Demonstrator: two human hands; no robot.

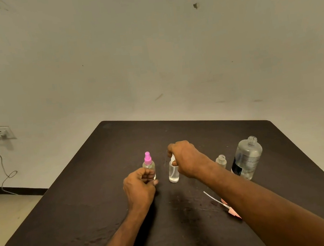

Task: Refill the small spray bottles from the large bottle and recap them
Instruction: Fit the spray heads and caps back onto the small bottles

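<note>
Standing upright near the middle of the dark brown square tabletop point(84, 193), a small clear plastic spray bottle with a white top point(173, 172) was partly covered by the right hand point(186, 158), whose curled fingers closed around its white spray head from above. Clear liquid showed in its slim, see-through body, which rested on the table. Just to its left stood a second small clear spray bottle with a pink spray cap point(149, 164), upright and capped, its rounded body see-through as well. The left hand point(140, 186) sat in front of this bottle with its fingers curled; whether they touched or held the bottle's lower part could not be told, since the hand hid it.

To the right, behind the right wrist, a third small clear bottle point(221, 161) stood uncapped, its threaded neck bare. Beside it, further right, the large clear plastic bottle with a dark label point(247, 158) also stood open-necked, leaning a little in the wide-angle view.

Nearer the person, partly hidden by the right forearm, a pale pink spray head with a thin white dip tube point(226, 207) lay flat on the table, apart from the bottles.
</note>
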